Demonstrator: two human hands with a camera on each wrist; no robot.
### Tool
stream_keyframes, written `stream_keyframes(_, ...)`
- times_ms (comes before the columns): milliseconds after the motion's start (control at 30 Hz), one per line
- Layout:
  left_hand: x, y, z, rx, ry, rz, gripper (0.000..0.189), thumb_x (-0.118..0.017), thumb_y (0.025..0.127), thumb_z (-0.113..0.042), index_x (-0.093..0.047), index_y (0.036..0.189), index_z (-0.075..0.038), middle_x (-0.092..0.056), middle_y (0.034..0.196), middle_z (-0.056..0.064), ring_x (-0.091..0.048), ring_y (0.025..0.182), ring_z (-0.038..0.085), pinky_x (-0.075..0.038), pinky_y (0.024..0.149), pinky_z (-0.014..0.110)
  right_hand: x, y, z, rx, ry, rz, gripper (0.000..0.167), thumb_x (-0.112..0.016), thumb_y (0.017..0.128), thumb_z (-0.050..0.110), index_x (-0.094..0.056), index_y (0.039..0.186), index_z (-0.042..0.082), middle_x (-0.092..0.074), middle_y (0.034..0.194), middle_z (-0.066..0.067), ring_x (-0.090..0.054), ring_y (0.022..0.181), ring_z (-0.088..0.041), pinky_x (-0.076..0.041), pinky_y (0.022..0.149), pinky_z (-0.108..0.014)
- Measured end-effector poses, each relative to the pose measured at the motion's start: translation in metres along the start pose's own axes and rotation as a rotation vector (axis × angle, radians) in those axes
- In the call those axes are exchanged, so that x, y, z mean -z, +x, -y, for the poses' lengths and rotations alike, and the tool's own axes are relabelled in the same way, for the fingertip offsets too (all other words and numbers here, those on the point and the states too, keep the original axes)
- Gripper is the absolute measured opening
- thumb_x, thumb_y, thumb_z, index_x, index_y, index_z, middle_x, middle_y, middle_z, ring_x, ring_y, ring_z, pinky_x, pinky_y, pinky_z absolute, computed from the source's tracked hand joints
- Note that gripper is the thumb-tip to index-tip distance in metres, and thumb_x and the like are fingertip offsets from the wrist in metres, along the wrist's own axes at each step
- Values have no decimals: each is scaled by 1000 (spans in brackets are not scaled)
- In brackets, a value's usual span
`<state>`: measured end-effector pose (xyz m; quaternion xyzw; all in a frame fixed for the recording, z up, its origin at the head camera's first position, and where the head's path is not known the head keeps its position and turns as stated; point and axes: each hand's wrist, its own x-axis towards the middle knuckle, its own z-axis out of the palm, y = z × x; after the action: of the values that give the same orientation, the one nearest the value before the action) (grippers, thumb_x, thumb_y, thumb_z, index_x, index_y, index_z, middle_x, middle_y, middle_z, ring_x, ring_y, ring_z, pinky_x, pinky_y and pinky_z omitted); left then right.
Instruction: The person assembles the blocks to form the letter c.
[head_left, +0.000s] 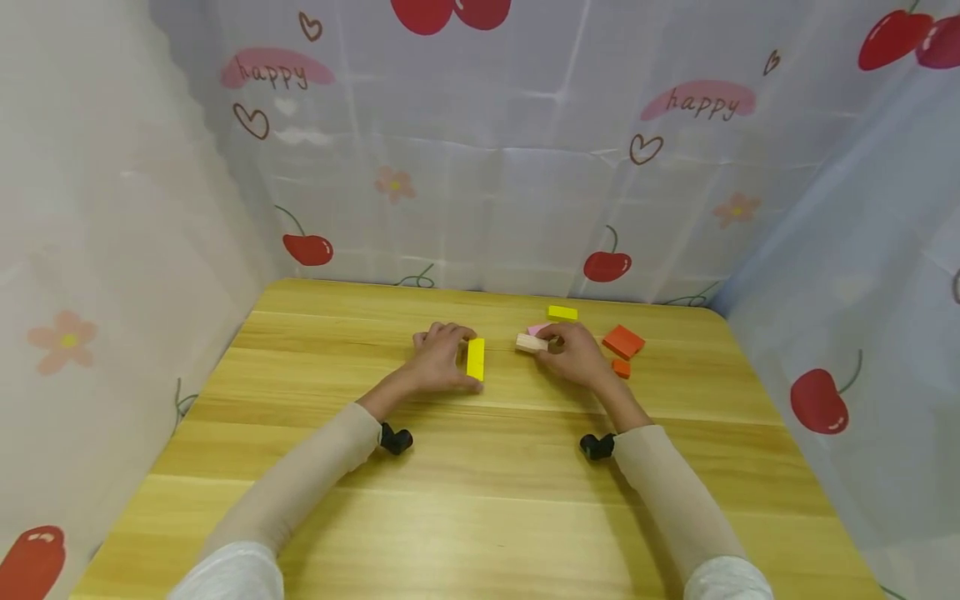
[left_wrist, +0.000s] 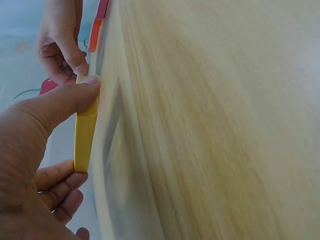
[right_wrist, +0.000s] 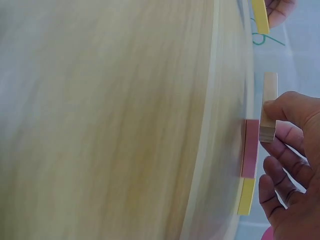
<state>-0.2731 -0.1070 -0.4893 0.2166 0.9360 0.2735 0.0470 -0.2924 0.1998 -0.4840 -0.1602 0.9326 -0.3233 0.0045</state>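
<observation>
My left hand holds a yellow block by its two ends, thumb at the near end and fingertips at the far one. In the left wrist view that yellow block is raised above the tabletop, a shadow below it. To the right, my right hand pinches a plain wooden block between thumb and fingers. The right wrist view shows the wooden block above a pink block, which lies on the table, partly hidden in the head view.
Another yellow block lies behind the right hand. Right of that hand are a larger red-orange block and a small orange block. The wooden table ends at a printed curtain; curtains hang at both sides too.
</observation>
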Motion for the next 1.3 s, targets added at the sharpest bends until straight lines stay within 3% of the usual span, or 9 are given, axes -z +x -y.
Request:
stream_keyframes(300, 14, -18, 21, 18, -19, -6, 97, -96, 75, -57, -54, 154, -17, -58, 152, 6, -42, 138, 34, -25, 101, 56, -6, 7, 7, 31, 18, 33, 35, -82, 94, 16, -77, 127, 6, -76, 130, -15, -66, 112, -32, -55, 104, -50)
stream_keyframes(567, 26, -35, 38, 11, -17, -15, 97, -97, 74, -56, -55, 152, -16, -59, 150, 6, -42, 139, 36, -25, 101, 57, -11, 10, 13, 64, 24, 45, 30, -81, 94, 16, -77, 123, 6, -76, 124, -15, -67, 110, -31, -55, 103, -51)
stream_keyframes(933, 30, -48, 53, 3, -49, 2, 95, -99, 71, -51, -57, 149, -15, -60, 151, 6, -42, 139, 34, -24, 103, 56, -20, 19, 29, 56, 21, 87, 32, -80, 95, 17, -75, 125, 6, -73, 116, -13, -67, 104, -28, -56, 93, -44)
stream_keyframes(1300, 32, -56, 63, 8, -41, 4, 96, -99, 71, -54, -57, 150, -18, -61, 149, 3, -44, 138, 32, -26, 103, 56, -28, 26, 33, 111, 41, 116, 32, -80, 96, 16, -75, 125, 5, -73, 119, -15, -71, 105, -29, -58, 97, -46)
